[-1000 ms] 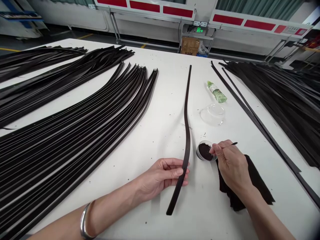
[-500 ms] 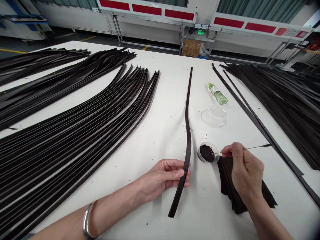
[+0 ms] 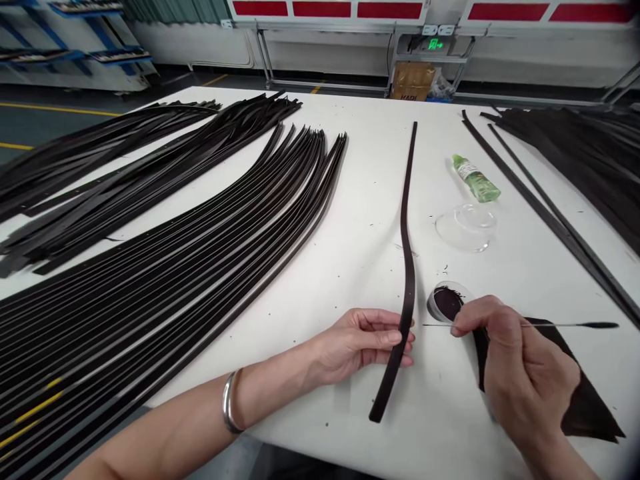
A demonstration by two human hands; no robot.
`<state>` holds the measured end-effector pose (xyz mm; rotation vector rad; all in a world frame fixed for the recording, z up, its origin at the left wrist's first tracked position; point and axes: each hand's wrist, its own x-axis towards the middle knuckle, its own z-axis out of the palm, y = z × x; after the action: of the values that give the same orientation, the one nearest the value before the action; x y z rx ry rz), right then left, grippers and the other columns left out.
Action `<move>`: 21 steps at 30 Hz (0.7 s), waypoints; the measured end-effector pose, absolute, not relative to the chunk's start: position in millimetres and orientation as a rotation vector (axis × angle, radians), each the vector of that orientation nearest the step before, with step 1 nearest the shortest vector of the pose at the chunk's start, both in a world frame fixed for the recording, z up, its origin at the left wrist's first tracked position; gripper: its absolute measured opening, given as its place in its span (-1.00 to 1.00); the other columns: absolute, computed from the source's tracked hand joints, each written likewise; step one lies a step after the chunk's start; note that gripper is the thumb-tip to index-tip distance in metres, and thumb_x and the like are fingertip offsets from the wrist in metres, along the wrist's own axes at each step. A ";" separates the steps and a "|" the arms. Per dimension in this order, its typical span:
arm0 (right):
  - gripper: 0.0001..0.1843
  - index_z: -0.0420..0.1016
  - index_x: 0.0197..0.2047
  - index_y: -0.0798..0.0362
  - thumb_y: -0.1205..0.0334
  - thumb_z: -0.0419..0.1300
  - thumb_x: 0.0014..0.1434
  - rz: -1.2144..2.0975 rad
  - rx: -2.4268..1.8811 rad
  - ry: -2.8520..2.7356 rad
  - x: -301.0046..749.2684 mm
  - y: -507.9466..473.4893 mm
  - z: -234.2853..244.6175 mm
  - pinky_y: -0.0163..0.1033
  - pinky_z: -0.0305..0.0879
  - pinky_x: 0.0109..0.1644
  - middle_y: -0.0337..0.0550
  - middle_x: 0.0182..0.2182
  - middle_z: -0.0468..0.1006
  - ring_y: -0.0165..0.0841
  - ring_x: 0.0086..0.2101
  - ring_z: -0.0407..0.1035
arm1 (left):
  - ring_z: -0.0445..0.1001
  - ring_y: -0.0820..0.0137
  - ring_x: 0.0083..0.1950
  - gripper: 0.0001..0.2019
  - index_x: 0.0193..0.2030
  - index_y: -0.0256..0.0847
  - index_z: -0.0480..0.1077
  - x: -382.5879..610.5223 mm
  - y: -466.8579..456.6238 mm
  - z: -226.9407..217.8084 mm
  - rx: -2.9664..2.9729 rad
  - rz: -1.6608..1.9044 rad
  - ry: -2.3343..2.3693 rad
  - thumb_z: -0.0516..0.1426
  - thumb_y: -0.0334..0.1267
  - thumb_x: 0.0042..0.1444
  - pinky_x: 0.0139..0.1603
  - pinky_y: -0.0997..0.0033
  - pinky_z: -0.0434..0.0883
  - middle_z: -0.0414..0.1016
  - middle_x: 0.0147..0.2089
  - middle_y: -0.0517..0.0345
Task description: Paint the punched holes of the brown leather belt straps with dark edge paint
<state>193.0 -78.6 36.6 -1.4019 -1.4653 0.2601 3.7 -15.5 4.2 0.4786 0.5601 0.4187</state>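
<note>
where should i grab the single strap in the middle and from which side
Near its close end, from the left: the strap stands on edge there, so thumb and fingers pinch its flat faces, as the left hand does. The pot crowds its right.

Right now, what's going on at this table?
A person works at a white table. The left hand pinches a single dark strap near its near end. The right hand holds a thin stick tool level, with its fine tip between the strap and a small pot of dark paste. A dark cloth lies under that hand. A clear dish and a green bottle lie further back. Fanned rows of straps cover the left side.
</note>
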 end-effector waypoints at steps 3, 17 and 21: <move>-0.71 0.42 -0.33 0.05 0.50 -0.03 0.30 0.286 -1.166 -1.588 190.2 -79.3 31.6 -0.13 0.32 -0.26 -0.16 -0.42 0.51 -0.32 -0.35 0.42 | 0.56 0.38 -0.19 -0.75 -0.15 -0.34 0.54 3.7 -15.6 3.0 0.465 0.424 0.549 0.36 -0.38 -0.01 -0.05 0.25 0.53 0.59 -0.21 0.00; -0.69 0.39 -0.23 0.08 0.65 0.00 0.16 0.213 -1.004 -1.788 187.9 -73.7 24.1 -0.14 0.35 -0.31 -0.15 -0.39 0.51 -0.34 -0.35 0.38 | 0.57 0.36 -0.21 -0.72 -0.16 -0.32 0.54 4.9 -15.5 1.0 0.445 0.429 0.561 0.38 -0.38 -0.05 -0.08 0.24 0.53 0.60 -0.26 0.01; -0.72 0.38 -0.19 0.10 0.64 0.04 0.17 0.197 -1.000 -1.837 187.5 -74.6 26.3 -0.14 0.35 -0.29 -0.12 -0.38 0.52 -0.34 -0.33 0.37 | 0.56 0.36 -0.21 -0.71 -0.15 -0.33 0.53 5.0 -14.9 1.7 0.464 0.429 0.558 0.38 -0.37 -0.05 -0.09 0.24 0.53 0.59 -0.26 0.00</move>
<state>187.5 -74.6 26.3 -0.9996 -1.8372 0.1972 5.0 -14.9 1.7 0.4644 0.5577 0.4289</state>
